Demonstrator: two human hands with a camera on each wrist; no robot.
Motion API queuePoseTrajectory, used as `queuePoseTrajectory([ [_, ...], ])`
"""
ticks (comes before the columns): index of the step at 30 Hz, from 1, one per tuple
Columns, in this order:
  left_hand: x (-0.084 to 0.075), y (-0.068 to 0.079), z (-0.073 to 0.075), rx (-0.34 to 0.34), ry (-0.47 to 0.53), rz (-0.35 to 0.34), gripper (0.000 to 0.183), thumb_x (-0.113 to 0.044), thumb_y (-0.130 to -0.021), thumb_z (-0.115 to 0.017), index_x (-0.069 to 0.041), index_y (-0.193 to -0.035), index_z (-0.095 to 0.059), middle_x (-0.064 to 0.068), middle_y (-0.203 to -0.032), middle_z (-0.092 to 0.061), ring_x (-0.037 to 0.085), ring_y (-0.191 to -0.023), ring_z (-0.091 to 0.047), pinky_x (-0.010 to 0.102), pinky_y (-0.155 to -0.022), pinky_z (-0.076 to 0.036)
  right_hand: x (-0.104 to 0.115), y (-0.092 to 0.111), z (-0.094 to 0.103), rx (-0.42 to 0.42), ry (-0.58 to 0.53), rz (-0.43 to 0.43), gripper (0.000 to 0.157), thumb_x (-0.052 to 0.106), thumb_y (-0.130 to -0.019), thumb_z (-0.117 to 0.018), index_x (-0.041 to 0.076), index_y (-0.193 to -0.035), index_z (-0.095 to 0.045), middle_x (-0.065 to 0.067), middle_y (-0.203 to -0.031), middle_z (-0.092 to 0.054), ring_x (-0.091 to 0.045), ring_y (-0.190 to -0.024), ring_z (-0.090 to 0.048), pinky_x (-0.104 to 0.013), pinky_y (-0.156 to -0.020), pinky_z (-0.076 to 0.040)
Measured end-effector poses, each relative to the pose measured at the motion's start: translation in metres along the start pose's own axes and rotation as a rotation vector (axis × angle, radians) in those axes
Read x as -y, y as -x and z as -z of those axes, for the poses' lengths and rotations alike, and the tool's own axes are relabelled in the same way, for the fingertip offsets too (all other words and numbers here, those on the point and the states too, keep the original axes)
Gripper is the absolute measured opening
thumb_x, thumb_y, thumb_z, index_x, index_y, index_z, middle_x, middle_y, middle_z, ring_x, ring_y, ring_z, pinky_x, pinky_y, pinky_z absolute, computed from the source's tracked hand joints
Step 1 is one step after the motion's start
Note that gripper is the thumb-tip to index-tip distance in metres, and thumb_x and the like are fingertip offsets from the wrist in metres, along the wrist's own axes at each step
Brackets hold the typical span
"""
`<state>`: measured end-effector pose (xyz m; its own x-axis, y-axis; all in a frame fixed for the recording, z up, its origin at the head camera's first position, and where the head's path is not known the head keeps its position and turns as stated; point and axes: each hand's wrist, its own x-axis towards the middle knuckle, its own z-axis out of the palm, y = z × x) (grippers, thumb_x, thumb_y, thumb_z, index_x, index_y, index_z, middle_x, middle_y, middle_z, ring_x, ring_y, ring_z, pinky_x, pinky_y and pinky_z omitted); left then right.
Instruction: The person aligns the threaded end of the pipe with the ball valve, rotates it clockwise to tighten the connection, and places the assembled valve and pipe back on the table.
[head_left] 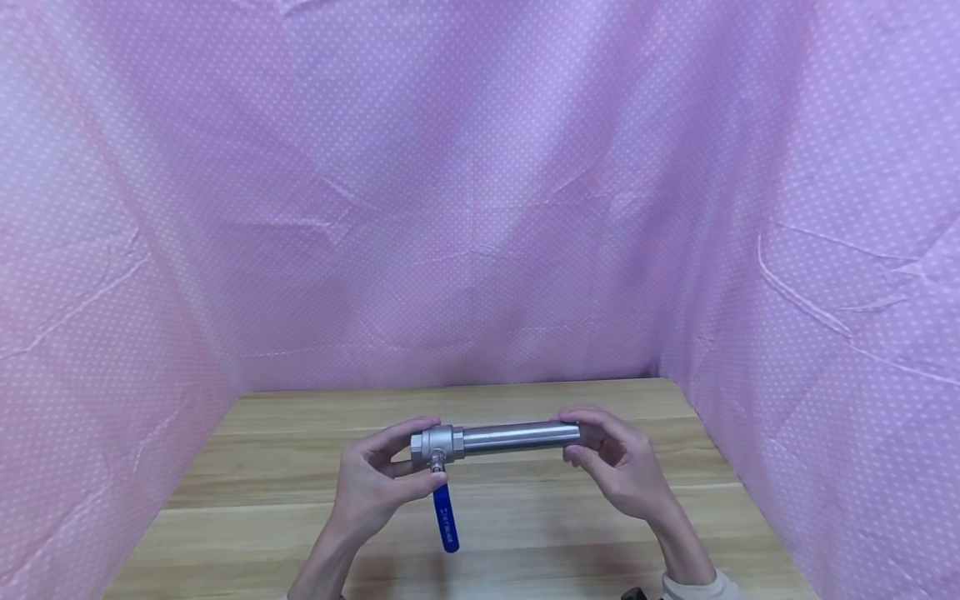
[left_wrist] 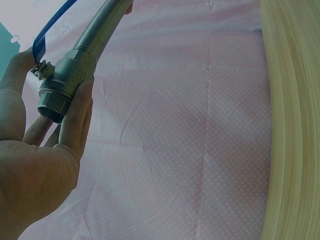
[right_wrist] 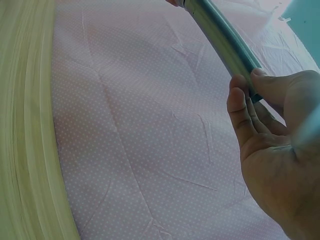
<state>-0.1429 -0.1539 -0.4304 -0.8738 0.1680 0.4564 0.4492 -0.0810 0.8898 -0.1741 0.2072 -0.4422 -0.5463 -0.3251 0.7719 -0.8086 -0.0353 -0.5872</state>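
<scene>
A steel ball valve (head_left: pixel 441 444) with a blue lever handle (head_left: pixel 446 518) is joined to a straight metal pipe (head_left: pixel 517 437), the two forming one length held level above the table. My left hand (head_left: pixel 371 479) grips the valve body, its thumb by the base of the lever, which points down toward me. At the pipe's other end, my right hand (head_left: pixel 618 467) pinches the tube between thumb and fingers. The left wrist view shows the valve's open hexagonal end (left_wrist: pixel 52 107) near the palm. In the right wrist view the fingertips (right_wrist: pixel 239 82) lie along the pipe's end.
Below the hands lies a wood-grain table (head_left: pixel 285 492). Pink dotted cloth (head_left: pixel 465 208) hangs behind it and along both sides. A small dark object (head_left: pixel 634 594) shows at the bottom edge, near the right sleeve (head_left: pixel 701 587).
</scene>
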Motion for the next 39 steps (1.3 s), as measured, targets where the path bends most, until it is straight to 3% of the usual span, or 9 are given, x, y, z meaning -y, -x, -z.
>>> queuePoseTrajectory([
  [5,0.0001,0.0002,0.0000,0.003,0.008,0.001,0.064,0.018,-0.077,-0.092,0.011,-0.138,-0.072,0.024,-0.138,-0.078,0.019,-0.125,-0.080,0.043,-0.098,-0.074,0.0009,0.0020,0.0015,-0.006,0.034,-0.053,0.055,-0.033,-0.087,-0.070,-0.009,-0.136,-0.069,-0.013,-0.092,-0.073,-0.014,-0.078,-0.071,-0.024,-0.058,-0.065],
  [8,0.0001,0.0004,0.0000,0.007,0.013,0.004,0.064,0.018,-0.078,-0.091,0.011,-0.138,-0.072,0.018,-0.138,-0.080,0.019,-0.124,-0.081,0.044,-0.097,-0.074,0.0012,0.0032,0.0020,-0.008,0.049,-0.077,0.054,-0.032,-0.087,-0.070,-0.008,-0.135,-0.070,-0.013,-0.089,-0.074,-0.014,-0.079,-0.073,-0.025,-0.060,-0.067],
  [12,0.0000,0.0006,0.0001,0.009,0.013,-0.002,0.064,0.018,-0.078,-0.091,0.011,-0.138,-0.072,0.018,-0.137,-0.080,0.019,-0.124,-0.081,0.044,-0.096,-0.074,-0.0001,0.0037,0.0019,-0.008,0.050,-0.064,0.053,-0.032,-0.086,-0.070,-0.009,-0.134,-0.070,-0.012,-0.086,-0.074,-0.014,-0.077,-0.073,-0.025,-0.060,-0.067],
  [17,0.0004,0.0009,0.0005,0.010,0.013,-0.006,0.064,0.018,-0.077,-0.091,0.011,-0.138,-0.072,0.028,-0.138,-0.077,0.018,-0.124,-0.080,0.043,-0.097,-0.074,-0.0008,0.0039,0.0019,-0.007,0.050,-0.054,0.052,-0.032,-0.087,-0.069,-0.009,-0.133,-0.070,-0.013,-0.086,-0.075,-0.012,-0.078,-0.073,-0.022,-0.061,-0.067],
  [31,0.0004,0.0006,0.0000,0.012,0.012,-0.018,0.063,0.018,-0.078,-0.091,0.011,-0.138,-0.072,0.013,-0.137,-0.081,0.018,-0.125,-0.080,0.043,-0.098,-0.074,-0.0009,0.0031,0.0029,-0.009,0.056,-0.056,0.048,-0.031,-0.088,-0.068,-0.008,-0.130,-0.071,-0.013,-0.087,-0.076,-0.011,-0.079,-0.075,-0.021,-0.063,-0.068],
  [39,0.0002,0.0001,-0.0004,0.014,0.007,-0.028,0.064,0.019,-0.078,-0.091,0.011,-0.138,-0.072,0.026,-0.138,-0.077,0.018,-0.127,-0.079,0.042,-0.100,-0.073,-0.0008,0.0024,0.0023,-0.015,0.058,-0.047,0.048,-0.032,-0.087,-0.069,-0.008,-0.129,-0.071,-0.012,-0.085,-0.075,-0.010,-0.078,-0.075,-0.022,-0.061,-0.068],
])
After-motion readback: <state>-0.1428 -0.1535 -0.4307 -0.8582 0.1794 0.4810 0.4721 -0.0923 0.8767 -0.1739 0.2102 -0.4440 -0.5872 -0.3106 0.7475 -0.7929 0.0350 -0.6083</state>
